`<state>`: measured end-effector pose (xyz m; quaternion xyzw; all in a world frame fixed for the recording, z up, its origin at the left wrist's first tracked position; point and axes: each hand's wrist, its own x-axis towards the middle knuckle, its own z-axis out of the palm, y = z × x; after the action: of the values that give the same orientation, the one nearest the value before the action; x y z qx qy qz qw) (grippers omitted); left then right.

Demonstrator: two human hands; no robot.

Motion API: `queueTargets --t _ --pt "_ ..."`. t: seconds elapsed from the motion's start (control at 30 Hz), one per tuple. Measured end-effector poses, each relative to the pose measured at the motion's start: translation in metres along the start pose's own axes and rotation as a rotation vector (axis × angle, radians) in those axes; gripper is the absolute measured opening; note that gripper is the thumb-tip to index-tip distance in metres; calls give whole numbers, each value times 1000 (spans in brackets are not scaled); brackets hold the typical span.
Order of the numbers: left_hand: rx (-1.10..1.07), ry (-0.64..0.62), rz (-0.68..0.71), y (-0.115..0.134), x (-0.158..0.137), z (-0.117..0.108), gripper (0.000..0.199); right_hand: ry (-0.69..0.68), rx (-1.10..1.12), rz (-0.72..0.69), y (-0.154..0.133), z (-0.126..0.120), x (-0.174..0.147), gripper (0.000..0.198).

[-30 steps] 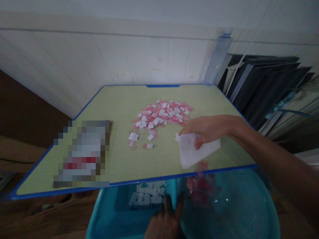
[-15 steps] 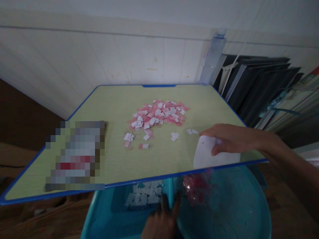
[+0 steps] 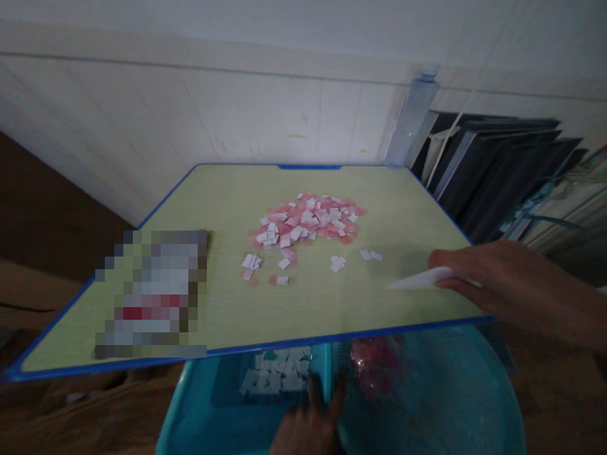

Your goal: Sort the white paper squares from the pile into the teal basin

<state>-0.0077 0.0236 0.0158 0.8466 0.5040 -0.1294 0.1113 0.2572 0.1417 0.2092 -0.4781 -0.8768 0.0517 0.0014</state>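
Observation:
Over the right front of the pale green table [image 3: 332, 309], my right hand [image 3: 502, 291] pinches a thin white card [image 3: 420, 279], now seen nearly edge-on and tilted. My left hand [image 3: 303, 423] is low in front of the table, its fingers spread on either side of the upright wall between two teal basins. It is dim and partly blurred there. Small white paper pieces [image 3: 272, 379] lie in the left basin [image 3: 190, 411]. A shiny clear and red plastic bundle [image 3: 377, 366] sits in the right basin [image 3: 474, 392]. A pile of small pink and white pieces [image 3: 308, 218] covers the table's middle.
A pixelated packet [image 3: 156, 284] lies on the table's left side. A few loose white pieces [image 3: 337, 263] are scattered before the pile. A clear plastic bottle [image 3: 412, 117] stands behind the table's right corner, beside stacked dark panels [image 3: 502, 170].
My right hand has moved right and turned the white card from nearly face-on to edge-on, lifting it off the table's front edge. My left hand stays by the basin wall. The view has shifted slightly.

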Motion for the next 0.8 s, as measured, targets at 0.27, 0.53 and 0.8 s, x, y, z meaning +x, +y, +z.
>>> queueTargets --t 0.27,0.53,0.8 --pt "-22 -48 -2 -1 0 1 65 61 -328 64 14 11 56 21" --pt "-25 -74 -30 2 0 -7 65 31 -250 -123 -14 22 46 27" --pt "-28 -85 -32 3 1 -10 65 58 -89 -357 -80 26 60 26"
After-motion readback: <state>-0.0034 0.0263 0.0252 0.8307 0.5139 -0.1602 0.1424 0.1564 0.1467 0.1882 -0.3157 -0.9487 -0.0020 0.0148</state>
